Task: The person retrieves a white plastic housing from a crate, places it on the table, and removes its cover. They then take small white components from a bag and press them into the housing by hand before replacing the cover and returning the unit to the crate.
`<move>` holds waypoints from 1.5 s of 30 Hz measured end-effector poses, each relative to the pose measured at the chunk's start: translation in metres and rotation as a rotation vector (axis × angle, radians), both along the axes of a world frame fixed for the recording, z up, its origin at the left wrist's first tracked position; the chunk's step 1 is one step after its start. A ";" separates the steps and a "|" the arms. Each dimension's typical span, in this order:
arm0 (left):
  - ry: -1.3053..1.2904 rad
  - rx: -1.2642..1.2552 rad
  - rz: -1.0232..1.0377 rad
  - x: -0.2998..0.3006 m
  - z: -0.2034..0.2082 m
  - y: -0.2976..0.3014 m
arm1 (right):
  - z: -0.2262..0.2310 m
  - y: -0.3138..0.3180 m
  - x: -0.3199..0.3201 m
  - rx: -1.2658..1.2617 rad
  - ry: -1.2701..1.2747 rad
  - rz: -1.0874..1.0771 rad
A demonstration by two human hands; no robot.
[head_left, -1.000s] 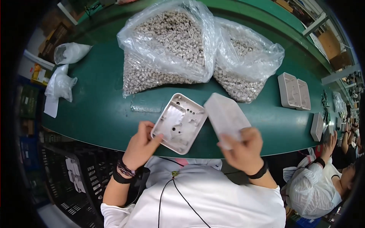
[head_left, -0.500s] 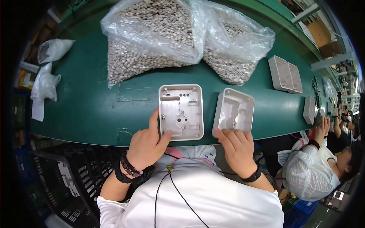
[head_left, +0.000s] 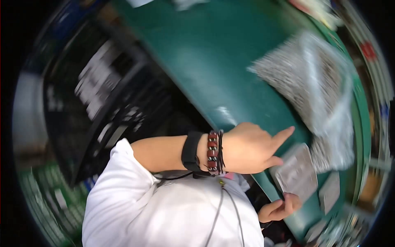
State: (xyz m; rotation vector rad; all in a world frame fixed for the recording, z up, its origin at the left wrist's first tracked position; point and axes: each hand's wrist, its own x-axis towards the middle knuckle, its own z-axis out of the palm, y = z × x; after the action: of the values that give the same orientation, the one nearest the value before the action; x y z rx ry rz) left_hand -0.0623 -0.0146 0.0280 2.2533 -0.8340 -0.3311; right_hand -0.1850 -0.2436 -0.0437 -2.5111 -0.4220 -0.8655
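Pale-grey rectangular plastic shell (head_left: 299,175): one, lower right
Left hand (head_left: 252,150): fingers spread
Right hand (head_left: 283,208): touching shell, grip unclear

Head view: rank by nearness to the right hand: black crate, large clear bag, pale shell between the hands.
From the right hand:
1. Pale shell: at its fingertips.
2. Large clear bag: upper right, beyond the shell.
3. Black crate: far left, beyond the table edge.

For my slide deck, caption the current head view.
Left hand and right hand at a pale plastic housing on a green worktop, bagged parts nearby.
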 end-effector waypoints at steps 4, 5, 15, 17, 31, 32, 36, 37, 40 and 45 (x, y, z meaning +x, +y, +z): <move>-0.199 -0.102 0.362 -0.031 0.021 0.114 | 0.010 0.078 0.057 -0.068 0.314 0.454; -0.205 -0.043 0.503 -0.047 0.032 0.145 | 0.016 0.102 0.072 -0.263 0.409 0.464; 0.170 0.460 1.219 -0.112 0.000 0.374 | -0.004 0.179 0.120 -0.430 0.508 0.409; 0.604 0.361 1.084 -0.102 -0.073 0.409 | -0.003 0.183 0.120 -0.500 0.483 0.405; 0.244 0.898 0.226 -0.062 -0.292 0.363 | -0.010 0.186 0.123 -0.513 0.514 0.349; 0.162 0.852 0.163 -0.063 -0.296 0.360 | -0.011 0.185 0.122 -0.515 0.509 0.339; 0.014 0.787 0.025 -0.067 -0.311 0.361 | -0.012 0.186 0.124 -0.513 0.493 0.330; 0.027 0.809 0.009 -0.068 -0.313 0.362 | -0.012 0.185 0.124 -0.515 0.489 0.326; 0.031 0.796 0.134 -0.078 -0.293 0.383 | -0.011 0.183 0.124 -0.503 0.503 0.351; 0.212 0.714 0.678 -0.093 -0.195 0.386 | -0.010 0.181 0.123 -0.510 0.528 0.377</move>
State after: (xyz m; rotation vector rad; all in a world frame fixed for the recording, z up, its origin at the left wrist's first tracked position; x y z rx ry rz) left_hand -0.1558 0.3714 -0.1673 2.9064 0.2389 -0.5867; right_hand -0.0617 -0.0630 -0.0541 -2.8219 -0.9801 0.0758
